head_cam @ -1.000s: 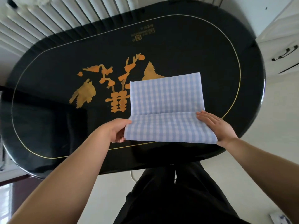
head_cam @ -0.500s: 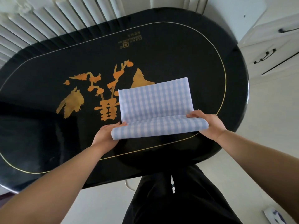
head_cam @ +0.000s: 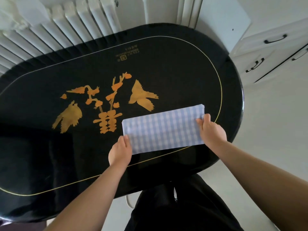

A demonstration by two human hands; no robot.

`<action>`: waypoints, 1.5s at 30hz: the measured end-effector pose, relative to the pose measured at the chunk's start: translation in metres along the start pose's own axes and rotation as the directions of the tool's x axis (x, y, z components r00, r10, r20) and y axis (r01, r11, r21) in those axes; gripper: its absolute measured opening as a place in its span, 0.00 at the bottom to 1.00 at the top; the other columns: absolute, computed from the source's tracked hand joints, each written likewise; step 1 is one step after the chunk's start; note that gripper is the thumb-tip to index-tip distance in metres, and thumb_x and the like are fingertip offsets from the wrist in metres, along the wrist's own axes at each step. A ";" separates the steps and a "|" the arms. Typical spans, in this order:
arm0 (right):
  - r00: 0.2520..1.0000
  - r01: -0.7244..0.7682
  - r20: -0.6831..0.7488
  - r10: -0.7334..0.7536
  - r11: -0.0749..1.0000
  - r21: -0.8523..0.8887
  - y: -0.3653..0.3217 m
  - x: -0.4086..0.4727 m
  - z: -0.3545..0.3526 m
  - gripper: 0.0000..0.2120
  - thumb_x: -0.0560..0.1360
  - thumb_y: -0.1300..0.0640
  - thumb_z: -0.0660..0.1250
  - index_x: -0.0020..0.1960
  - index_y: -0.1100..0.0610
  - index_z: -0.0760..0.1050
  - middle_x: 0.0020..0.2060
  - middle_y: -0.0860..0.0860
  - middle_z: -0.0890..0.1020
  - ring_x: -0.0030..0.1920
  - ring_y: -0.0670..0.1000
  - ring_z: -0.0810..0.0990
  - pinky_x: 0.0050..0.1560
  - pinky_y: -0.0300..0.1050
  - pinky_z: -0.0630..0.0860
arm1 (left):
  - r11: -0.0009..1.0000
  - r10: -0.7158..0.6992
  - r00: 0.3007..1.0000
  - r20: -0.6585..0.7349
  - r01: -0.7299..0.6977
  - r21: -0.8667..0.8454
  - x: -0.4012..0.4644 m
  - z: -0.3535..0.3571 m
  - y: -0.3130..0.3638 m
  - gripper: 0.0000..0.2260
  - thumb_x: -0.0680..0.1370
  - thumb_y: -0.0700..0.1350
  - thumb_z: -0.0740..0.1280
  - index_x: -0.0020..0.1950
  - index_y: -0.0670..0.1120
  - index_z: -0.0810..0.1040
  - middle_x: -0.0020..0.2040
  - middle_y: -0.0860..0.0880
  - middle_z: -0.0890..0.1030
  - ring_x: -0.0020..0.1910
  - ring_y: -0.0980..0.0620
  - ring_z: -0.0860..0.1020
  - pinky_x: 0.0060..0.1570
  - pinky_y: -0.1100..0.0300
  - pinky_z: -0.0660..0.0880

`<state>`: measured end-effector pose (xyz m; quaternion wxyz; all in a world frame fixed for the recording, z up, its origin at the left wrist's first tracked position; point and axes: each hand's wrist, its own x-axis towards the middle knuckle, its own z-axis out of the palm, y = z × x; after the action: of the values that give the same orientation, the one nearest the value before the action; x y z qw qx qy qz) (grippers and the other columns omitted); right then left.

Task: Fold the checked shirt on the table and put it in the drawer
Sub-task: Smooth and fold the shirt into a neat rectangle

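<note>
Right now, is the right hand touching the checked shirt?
Touching. The head view shows the right hand with fingers curled over the folded checked shirt's right end, no gap between them.

Table point(head_cam: 166, 64): rim cut off at 9 o'clock. Gold lettering point(head_cam: 127, 54) illegible (inverted, too small). Left hand point(head_cam: 119, 152): fingers hidden beneath checked shirt point(head_cam: 163, 129).

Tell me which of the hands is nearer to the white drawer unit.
Right. The right hand holds the folded checked shirt's right end, on the side toward the white drawer unit; the left hand holds the shirt's near left corner, farther away.
</note>
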<state>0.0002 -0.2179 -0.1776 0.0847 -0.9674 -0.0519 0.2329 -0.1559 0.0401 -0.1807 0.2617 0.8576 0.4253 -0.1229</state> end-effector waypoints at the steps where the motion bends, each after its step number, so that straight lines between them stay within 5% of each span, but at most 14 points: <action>1: 0.999 -0.020 0.042 0.022 0.999 -0.046 0.000 -0.001 -0.001 0.18 0.82 0.45 0.47 0.63 0.57 0.61 0.32 0.51 0.75 0.31 0.52 0.77 0.33 0.49 0.78 | 1.000 -0.005 1.000 -0.004 0.005 -0.005 -0.001 -0.001 0.001 0.20 0.83 0.54 0.47 0.44 0.45 0.72 0.37 0.48 0.76 0.33 0.52 0.74 0.28 0.59 0.65; 6: 0.976 -0.022 0.207 0.070 0.974 -0.226 0.001 -0.001 0.001 0.35 0.77 0.60 0.62 0.77 0.48 0.46 0.58 0.53 0.67 0.41 0.52 0.74 0.34 0.46 0.75 | 0.995 -0.097 0.992 -0.086 0.095 -0.025 -0.006 -0.004 0.005 0.17 0.81 0.58 0.53 0.54 0.46 0.70 0.46 0.46 0.79 0.39 0.49 0.77 0.36 0.55 0.74; 8: 0.982 -0.102 0.141 0.127 0.980 -0.171 -0.001 -0.005 0.006 0.29 0.80 0.57 0.57 0.77 0.48 0.48 0.63 0.54 0.66 0.41 0.53 0.74 0.33 0.46 0.71 | 0.986 0.110 0.966 -0.232 -0.077 0.146 -0.008 0.001 0.000 0.19 0.80 0.55 0.59 0.67 0.47 0.65 0.61 0.43 0.75 0.56 0.44 0.75 0.53 0.47 0.74; 10: 0.982 -0.183 -0.027 0.185 0.982 0.051 -0.006 -0.017 0.014 0.25 0.81 0.49 0.54 0.76 0.51 0.52 0.68 0.54 0.65 0.55 0.56 0.75 0.45 0.50 0.73 | 0.878 0.412 0.893 -0.182 -0.335 0.341 -0.010 0.006 0.003 0.25 0.79 0.53 0.60 0.74 0.49 0.59 0.73 0.44 0.64 0.71 0.41 0.65 0.67 0.44 0.64; 12: 0.976 0.021 -0.216 -0.014 0.999 0.032 -0.016 -0.031 0.025 0.27 0.80 0.47 0.55 0.76 0.50 0.50 0.74 0.53 0.58 0.73 0.57 0.59 0.70 0.56 0.60 | 0.739 0.549 0.836 0.013 -0.493 0.460 -0.007 0.013 0.009 0.27 0.81 0.59 0.52 0.77 0.52 0.49 0.78 0.47 0.53 0.77 0.41 0.51 0.72 0.43 0.49; 13: 0.952 0.178 -0.241 -0.189 0.982 -0.068 -0.023 -0.035 0.030 0.27 0.80 0.46 0.54 0.76 0.48 0.50 0.76 0.52 0.54 0.77 0.56 0.52 0.74 0.57 0.49 | 0.691 0.566 0.820 0.083 -0.527 0.495 -0.003 0.017 0.012 0.28 0.80 0.61 0.46 0.77 0.52 0.44 0.79 0.48 0.49 0.77 0.43 0.45 0.72 0.43 0.43; 15: 0.903 0.370 -0.139 -0.406 0.901 -0.226 -0.036 -0.033 0.036 0.27 0.80 0.40 0.47 0.77 0.44 0.46 0.78 0.50 0.47 0.78 0.56 0.43 0.73 0.60 0.35 | 0.641 0.564 0.813 0.145 -0.541 0.544 0.008 0.024 0.014 0.30 0.78 0.64 0.38 0.77 0.52 0.37 0.79 0.49 0.43 0.76 0.45 0.37 0.72 0.43 0.36; 20: 0.935 0.353 0.141 -0.326 0.896 -0.270 -0.043 -0.009 0.043 0.32 0.77 0.33 0.40 0.75 0.41 0.32 0.77 0.45 0.35 0.76 0.54 0.31 0.70 0.68 0.31 | 0.582 0.570 0.784 0.247 -0.597 0.552 0.028 0.027 0.014 0.31 0.78 0.65 0.38 0.74 0.52 0.32 0.78 0.48 0.38 0.74 0.45 0.33 0.71 0.48 0.34; 26: 0.930 0.355 0.199 -0.309 0.897 -0.264 -0.044 -0.005 0.051 0.33 0.77 0.32 0.40 0.74 0.42 0.28 0.76 0.46 0.32 0.75 0.55 0.29 0.70 0.68 0.31 | 0.618 0.558 0.778 0.289 -0.622 0.481 0.035 0.034 0.010 0.31 0.77 0.65 0.36 0.72 0.52 0.29 0.73 0.52 0.28 0.73 0.47 0.30 0.70 0.51 0.30; 35: 0.917 0.365 0.247 -0.314 0.909 -0.199 -0.042 0.003 0.050 0.35 0.71 0.29 0.33 0.73 0.41 0.27 0.75 0.44 0.31 0.74 0.53 0.27 0.70 0.66 0.28 | 0.600 0.511 0.799 0.317 -0.596 0.534 0.038 0.039 0.017 0.31 0.76 0.65 0.33 0.73 0.51 0.30 0.77 0.49 0.35 0.76 0.44 0.35 0.73 0.46 0.36; 38: 0.969 0.237 0.074 -0.235 0.971 -0.013 -0.040 -0.005 0.045 0.37 0.76 0.33 0.50 0.77 0.45 0.37 0.78 0.46 0.38 0.77 0.50 0.34 0.74 0.58 0.33 | 0.580 0.471 0.804 0.364 -0.593 0.558 0.037 0.031 0.025 0.34 0.76 0.67 0.38 0.76 0.52 0.34 0.79 0.48 0.41 0.77 0.43 0.41 0.74 0.44 0.43; 40: 0.992 -0.060 -0.092 0.086 0.967 0.249 -0.033 -0.008 0.037 0.39 0.76 0.36 0.59 0.78 0.49 0.44 0.78 0.49 0.47 0.78 0.53 0.45 0.76 0.55 0.46 | 0.569 0.469 0.800 0.374 -0.598 0.564 0.045 0.019 0.037 0.38 0.75 0.71 0.45 0.77 0.51 0.41 0.77 0.47 0.49 0.76 0.42 0.51 0.72 0.43 0.52; 42: 0.931 -0.318 -0.015 0.366 0.829 0.461 -0.023 -0.007 0.027 0.42 0.73 0.36 0.63 0.77 0.53 0.50 0.76 0.51 0.56 0.73 0.57 0.61 0.69 0.56 0.65 | 0.580 0.466 0.800 0.379 -0.599 0.552 0.057 0.012 0.050 0.42 0.71 0.75 0.52 0.76 0.49 0.50 0.73 0.46 0.58 0.71 0.43 0.60 0.68 0.45 0.60; 45: 0.875 -0.480 0.264 0.406 0.651 0.588 -0.014 0.001 0.013 0.43 0.69 0.35 0.68 0.74 0.56 0.57 0.67 0.53 0.68 0.60 0.55 0.75 0.52 0.51 0.75 | 0.610 0.414 0.794 0.446 -0.605 0.511 0.070 0.008 0.068 0.42 0.67 0.76 0.57 0.71 0.49 0.60 0.67 0.46 0.66 0.65 0.45 0.66 0.63 0.48 0.65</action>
<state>-0.0052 -0.2023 -0.1868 0.3447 -0.8488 0.2634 0.3021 -0.0587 0.0484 -0.1942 0.0407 0.9522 0.0515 -0.2985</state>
